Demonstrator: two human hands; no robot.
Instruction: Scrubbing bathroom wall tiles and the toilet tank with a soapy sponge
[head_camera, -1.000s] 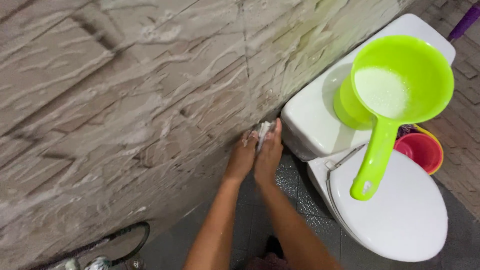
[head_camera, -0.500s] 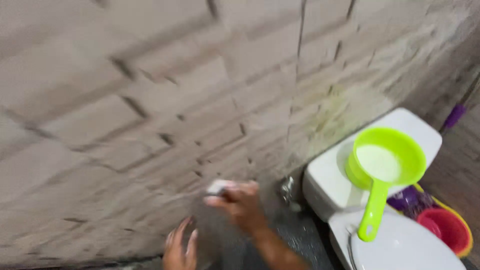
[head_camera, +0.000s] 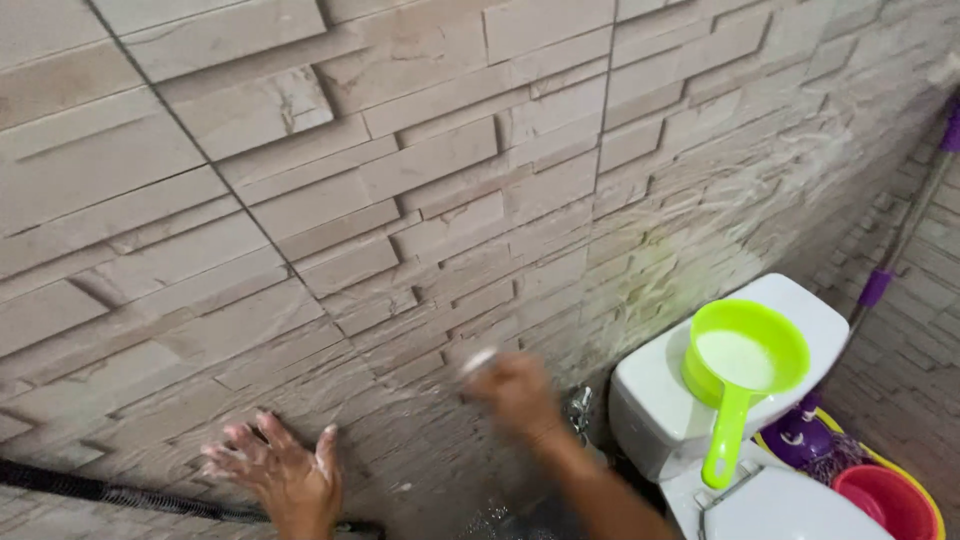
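Left hand (head_camera: 283, 473) lay flat, fingers spread, on beige stone-tile wall (head_camera: 400, 180). Right hand (head_camera: 515, 390), blurred, clutched a small white scrubbing pad (head_camera: 478, 360) against it.

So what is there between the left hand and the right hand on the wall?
Only wet, soapy stone-look wall tiles: the head view shows nothing else between the left hand, flat on the wall, and the blurred right hand.

I see a small pale scrubbing pad (head_camera: 479, 360) just below the frame's centre, blurred, gripped in my right hand (head_camera: 515, 392) against the soapy stone-tile wall (head_camera: 400, 190). My left hand (head_camera: 283, 468) lies flat, fingers spread, lower left.
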